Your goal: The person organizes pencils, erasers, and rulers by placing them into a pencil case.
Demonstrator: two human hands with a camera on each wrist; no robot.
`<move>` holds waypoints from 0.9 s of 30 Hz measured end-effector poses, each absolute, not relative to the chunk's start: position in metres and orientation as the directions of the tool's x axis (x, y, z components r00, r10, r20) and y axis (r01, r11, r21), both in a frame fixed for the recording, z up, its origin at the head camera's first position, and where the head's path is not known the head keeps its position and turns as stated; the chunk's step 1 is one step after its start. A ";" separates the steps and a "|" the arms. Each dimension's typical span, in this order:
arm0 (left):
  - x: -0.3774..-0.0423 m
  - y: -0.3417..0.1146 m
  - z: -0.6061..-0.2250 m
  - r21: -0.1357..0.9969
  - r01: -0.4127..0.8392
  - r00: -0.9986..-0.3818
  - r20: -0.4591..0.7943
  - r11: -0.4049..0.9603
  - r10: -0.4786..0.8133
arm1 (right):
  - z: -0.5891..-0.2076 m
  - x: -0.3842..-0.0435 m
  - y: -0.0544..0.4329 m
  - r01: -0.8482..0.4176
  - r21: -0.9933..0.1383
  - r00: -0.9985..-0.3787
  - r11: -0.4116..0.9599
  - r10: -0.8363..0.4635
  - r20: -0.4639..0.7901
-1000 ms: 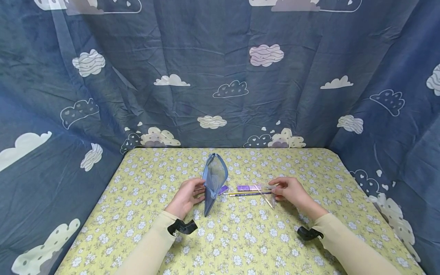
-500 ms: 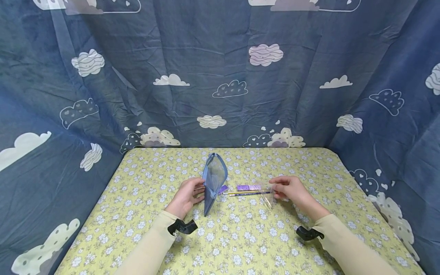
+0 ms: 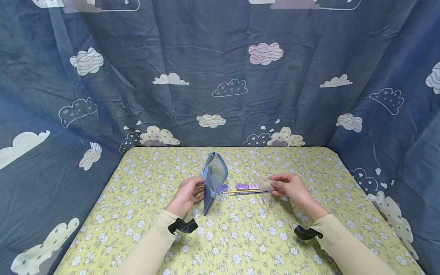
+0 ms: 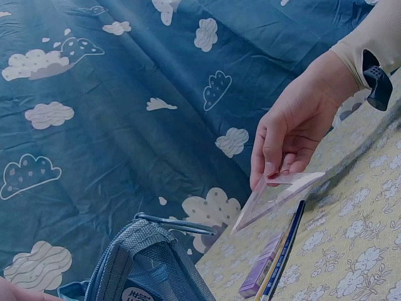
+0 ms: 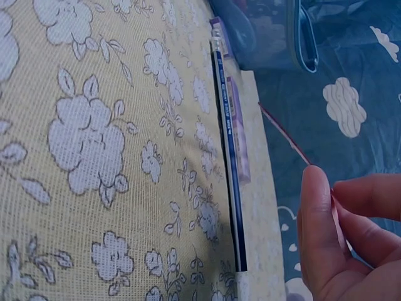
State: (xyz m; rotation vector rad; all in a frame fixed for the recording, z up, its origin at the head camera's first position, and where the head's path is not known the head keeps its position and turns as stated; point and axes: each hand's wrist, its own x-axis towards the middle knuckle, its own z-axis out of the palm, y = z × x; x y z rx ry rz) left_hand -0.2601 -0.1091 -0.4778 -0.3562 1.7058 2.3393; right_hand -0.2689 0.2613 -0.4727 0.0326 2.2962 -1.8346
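My left hand grips the near left side of a blue mesh pencil case, which stands upright with its zipped mouth spread wide. Between the thumb and fingers of my right hand is a clear set square, pinched near one corner and raised off the cloth. It shows edge-on in the right wrist view. Below and to its left lie a blue striped pencil and a yellow pencil, side by side. Just behind them is a small purple and pink box. Only the left hand's edge shows in the left wrist view.
Another purple piece lies right beside the pencil case, partly hidden by it. A yellow flowered cloth covers the table. Dark blue cloud-patterned curtains hang behind and at both sides.
The set square in my right hand has turned, its clear shape now overlapping the pencil ends. My left hand and the pencil case have stayed in place.
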 end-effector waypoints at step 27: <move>-0.259 -0.108 -0.477 0.910 -0.306 -0.950 -0.311 -0.280 0.027 | -0.458 -0.267 0.233 0.124 -0.981 -0.978 0.150 -0.149 -0.146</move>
